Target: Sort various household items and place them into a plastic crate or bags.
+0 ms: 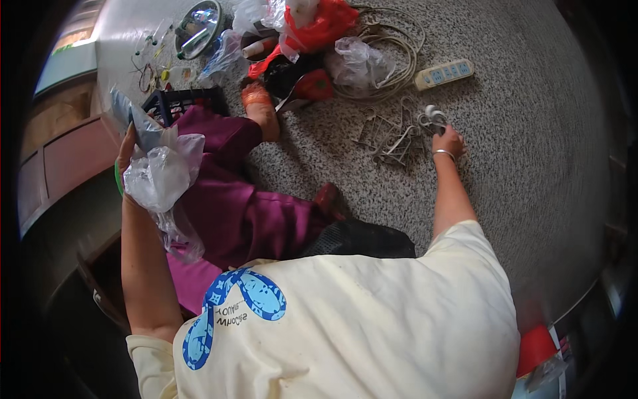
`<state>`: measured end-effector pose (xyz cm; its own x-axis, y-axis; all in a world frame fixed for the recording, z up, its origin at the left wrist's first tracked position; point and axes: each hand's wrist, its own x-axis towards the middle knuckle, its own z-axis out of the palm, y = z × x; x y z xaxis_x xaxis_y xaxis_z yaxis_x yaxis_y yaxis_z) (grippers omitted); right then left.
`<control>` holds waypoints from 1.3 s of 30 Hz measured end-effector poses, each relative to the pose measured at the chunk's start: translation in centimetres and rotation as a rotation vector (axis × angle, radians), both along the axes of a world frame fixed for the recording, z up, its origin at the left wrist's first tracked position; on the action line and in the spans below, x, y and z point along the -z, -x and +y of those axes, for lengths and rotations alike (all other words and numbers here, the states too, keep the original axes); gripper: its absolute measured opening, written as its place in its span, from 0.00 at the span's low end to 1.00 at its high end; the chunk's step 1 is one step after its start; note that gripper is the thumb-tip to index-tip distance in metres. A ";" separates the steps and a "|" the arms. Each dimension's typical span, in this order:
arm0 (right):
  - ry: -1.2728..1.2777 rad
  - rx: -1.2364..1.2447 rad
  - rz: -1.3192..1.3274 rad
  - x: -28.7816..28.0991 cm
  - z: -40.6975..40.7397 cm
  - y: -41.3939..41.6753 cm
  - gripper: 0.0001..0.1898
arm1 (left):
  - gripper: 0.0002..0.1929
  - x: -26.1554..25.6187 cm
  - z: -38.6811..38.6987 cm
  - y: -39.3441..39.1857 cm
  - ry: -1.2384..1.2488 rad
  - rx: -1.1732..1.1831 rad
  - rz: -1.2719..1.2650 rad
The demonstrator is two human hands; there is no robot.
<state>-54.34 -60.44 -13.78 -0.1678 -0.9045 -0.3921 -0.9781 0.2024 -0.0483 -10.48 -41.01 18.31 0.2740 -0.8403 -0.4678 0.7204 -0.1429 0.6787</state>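
At the left, my left hand (127, 158) holds a crumpled clear plastic bag (162, 174) and a silvery packet (139, 119), both above my knee. A green band circles that wrist. Reaching out to the floor on the right, my right hand (450, 142) has its fingers closed around a small bunch of whitish curved hooks (432, 118); their exact kind is unclear. A bangle sits on this wrist. Just left of it lies a tangled heap of metal hooks or brackets (394, 137) on the speckled floor (518, 149).
A power strip (444, 75) and coiled cable (406, 60) lie beyond the hooks. Red and clear plastic bags (324, 25) are heaped farther off. A dark plastic crate (187, 102) stands by my knee, and a round basin (199, 30) holds bottles. Wooden cabinets (75, 149) line the left.
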 end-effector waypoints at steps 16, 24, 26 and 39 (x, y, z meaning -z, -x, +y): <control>-0.438 0.818 -1.362 -1.4 -1.0 4.3 0.17 | 0.17 -0.7 1.1 -0.8 0.066 -0.172 0.031; -0.870 0.150 -1.926 -16.3 -6.1 -14.7 0.20 | 0.21 -0.5 8.1 -4.7 0.432 -0.315 -0.063; -1.022 0.076 -1.912 -21.2 -4.6 -20.8 0.21 | 0.21 -0.1 13.2 -5.7 0.416 -0.427 0.030; -1.361 -0.813 -1.547 -40.2 18.6 -47.3 0.15 | 0.14 -0.2 34.7 -7.1 0.442 -0.773 -0.087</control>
